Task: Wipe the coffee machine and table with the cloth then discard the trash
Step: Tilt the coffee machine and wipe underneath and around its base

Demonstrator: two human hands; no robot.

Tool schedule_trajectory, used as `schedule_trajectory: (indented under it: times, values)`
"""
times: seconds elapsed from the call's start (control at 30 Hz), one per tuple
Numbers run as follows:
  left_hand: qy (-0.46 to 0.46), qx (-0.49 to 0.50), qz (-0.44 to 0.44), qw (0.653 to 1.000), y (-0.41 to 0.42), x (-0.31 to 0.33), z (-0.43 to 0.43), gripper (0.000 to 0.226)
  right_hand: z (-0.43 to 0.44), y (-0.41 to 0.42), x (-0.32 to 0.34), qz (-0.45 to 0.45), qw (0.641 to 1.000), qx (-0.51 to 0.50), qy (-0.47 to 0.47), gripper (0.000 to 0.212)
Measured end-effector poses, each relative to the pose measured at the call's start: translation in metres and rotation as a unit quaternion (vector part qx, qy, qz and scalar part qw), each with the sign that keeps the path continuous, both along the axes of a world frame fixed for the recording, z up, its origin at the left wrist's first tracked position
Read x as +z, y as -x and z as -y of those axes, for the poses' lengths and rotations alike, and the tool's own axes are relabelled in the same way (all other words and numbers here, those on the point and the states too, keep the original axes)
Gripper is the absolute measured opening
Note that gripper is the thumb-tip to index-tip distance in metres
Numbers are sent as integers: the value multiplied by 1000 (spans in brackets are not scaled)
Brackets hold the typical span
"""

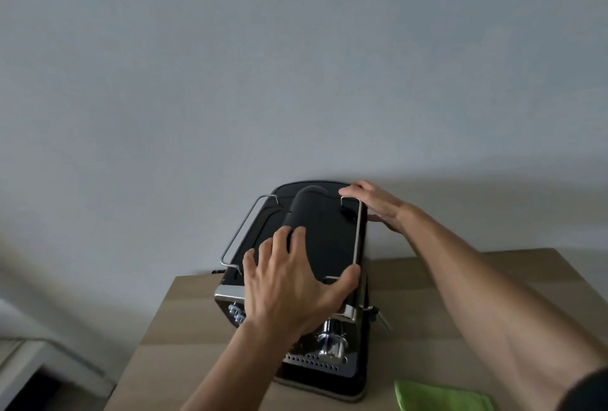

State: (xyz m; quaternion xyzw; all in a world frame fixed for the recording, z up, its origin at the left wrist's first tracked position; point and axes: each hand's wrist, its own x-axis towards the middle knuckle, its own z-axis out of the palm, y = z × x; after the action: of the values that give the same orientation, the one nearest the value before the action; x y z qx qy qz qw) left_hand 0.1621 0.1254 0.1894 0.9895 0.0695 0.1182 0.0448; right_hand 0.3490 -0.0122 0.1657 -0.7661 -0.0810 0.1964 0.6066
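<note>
A black coffee machine with chrome rails on its top stands on the wooden table, its back against the wall. My left hand lies spread over the front of the machine's top, thumb hooked at the right rail. At the machine's back right corner my right hand grips it, fingers on top and thumb down the side. A folded green cloth lies on the table to the right of the machine's base, untouched by either hand. No trash is in view.
A grey wall rises right behind the machine. The chrome brew head and a steam wand stick out at the machine's front. The table's left edge drops off toward low white furniture.
</note>
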Motion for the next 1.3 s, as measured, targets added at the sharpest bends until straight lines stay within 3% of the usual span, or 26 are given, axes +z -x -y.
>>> schedule_trajectory:
  times: [0.23,0.43,0.57,0.67,0.8,0.9,1.03,1.3]
  values:
    - [-17,-114,2,993,-1,5,-50,100,3,30,-11,27,997,-78,-9,55]
    - [-23,-183,-23,983,-5,11,-91,105,4,49,-22,40,991,-108,75,90]
    - [10,-79,-53,995,-7,21,-61,93,9,38,5,41,988,-41,142,64]
    - [32,34,-91,995,-16,21,-22,98,0,13,24,63,987,26,145,55]
    - [-14,81,-79,993,-20,5,-5,102,-20,-15,29,19,985,110,130,47]
    - [-26,74,-67,995,-21,2,-8,99,-20,-17,25,2,983,139,123,54]
    - [-28,41,-67,997,-16,3,-14,95,-12,-1,24,28,985,135,100,38]
    - [-20,-107,-72,991,4,11,-65,105,12,70,11,36,997,30,62,38]
